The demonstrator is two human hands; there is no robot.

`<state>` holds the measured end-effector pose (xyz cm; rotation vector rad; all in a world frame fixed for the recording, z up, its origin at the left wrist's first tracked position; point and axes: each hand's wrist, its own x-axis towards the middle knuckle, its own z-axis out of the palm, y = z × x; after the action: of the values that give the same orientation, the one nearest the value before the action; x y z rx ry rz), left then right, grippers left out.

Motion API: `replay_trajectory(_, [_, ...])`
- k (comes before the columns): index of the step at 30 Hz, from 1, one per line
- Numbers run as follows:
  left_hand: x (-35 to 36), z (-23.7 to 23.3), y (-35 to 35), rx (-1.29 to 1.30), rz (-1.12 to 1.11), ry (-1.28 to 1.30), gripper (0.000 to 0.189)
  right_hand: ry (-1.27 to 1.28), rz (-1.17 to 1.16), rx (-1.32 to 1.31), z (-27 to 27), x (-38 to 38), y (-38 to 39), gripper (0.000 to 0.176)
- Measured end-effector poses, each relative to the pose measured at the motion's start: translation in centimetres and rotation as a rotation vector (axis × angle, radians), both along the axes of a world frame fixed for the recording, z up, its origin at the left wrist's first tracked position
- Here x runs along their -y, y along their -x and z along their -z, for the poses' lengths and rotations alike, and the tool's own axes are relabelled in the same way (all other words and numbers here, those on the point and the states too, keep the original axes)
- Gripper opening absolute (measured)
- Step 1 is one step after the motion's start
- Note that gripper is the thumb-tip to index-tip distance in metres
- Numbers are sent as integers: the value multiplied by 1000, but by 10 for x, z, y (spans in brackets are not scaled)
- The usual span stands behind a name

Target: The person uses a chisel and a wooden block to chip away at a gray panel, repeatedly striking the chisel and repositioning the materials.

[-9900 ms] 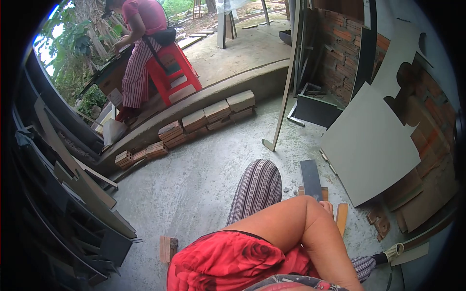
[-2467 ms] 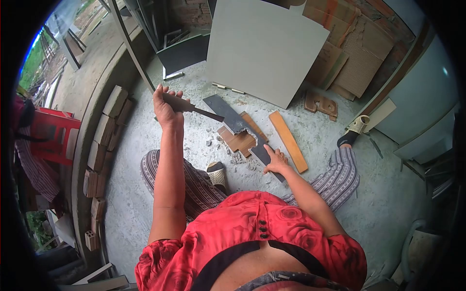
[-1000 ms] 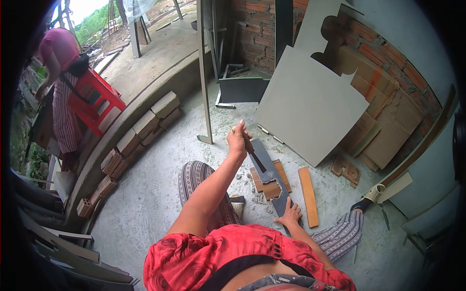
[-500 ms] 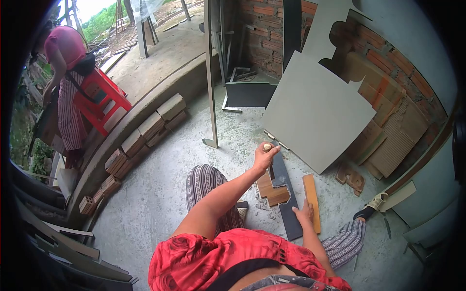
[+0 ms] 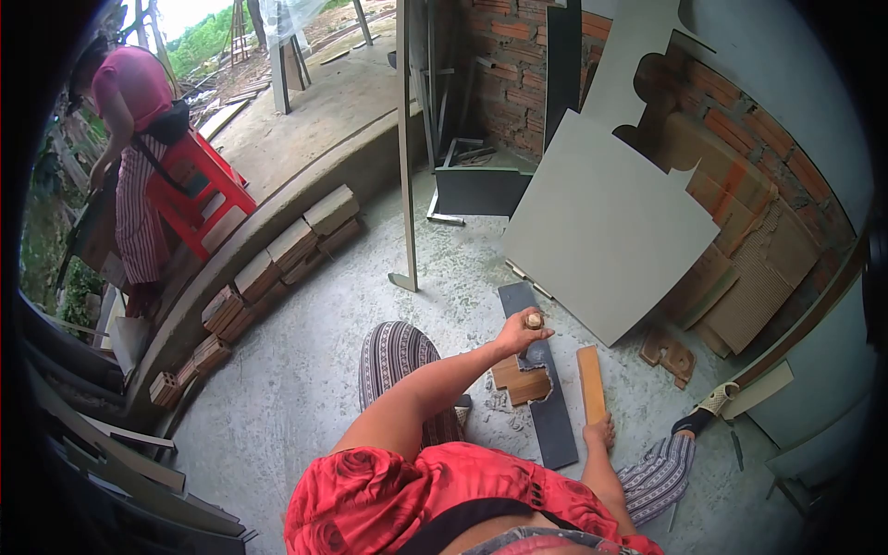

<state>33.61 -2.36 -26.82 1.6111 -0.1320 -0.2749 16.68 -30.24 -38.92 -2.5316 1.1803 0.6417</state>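
My left hand (image 5: 520, 335) is closed around an upright tool with a pale, rounded wooden handle (image 5: 535, 321); its lower end is mostly hidden. Under it lies a long dark grey board (image 5: 555, 427) with a jagged, chipped edge midway. Against that edge sits a brown stepped wooden piece (image 5: 524, 383), with crumbs scattered around it. To the right, a yellow-brown wooden strip (image 5: 590, 379) rests on the floor, apart from the grey board. My right hand (image 5: 600, 434) has its fingers wrapped round the strip's near end.
A large grey panel (image 5: 606, 227) leans over cardboard (image 5: 777, 264) by the brick wall. A thin metal post (image 5: 406, 166) stands ahead. Bricks (image 5: 291, 245) line the low ledge at left. Outside, a person (image 5: 139, 92) bends beside a red stool (image 5: 199, 190).
My left hand has come nearer and slightly right with the tool, which now stands over the chipped edge. My right hand has shifted from beside the grey board to the strip's near end.
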Motion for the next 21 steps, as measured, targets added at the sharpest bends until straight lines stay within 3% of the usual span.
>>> replay_trajectory(3, [-1,-4,-1,-14,31,40,32,10,-10,-16,4,4,0,75])
replay_trajectory(5, [-1,2,-4,-1,76,-98,31,36,-34,-72,-11,-2,3,73])
replay_trajectory(18, [-2,-5,1,1,87,-151,29,32,-77,-131,5,12,2,74])
replay_trajectory(21, [-2,-3,0,30,69,-66,28,30,-77,-84,6,12,3,76])
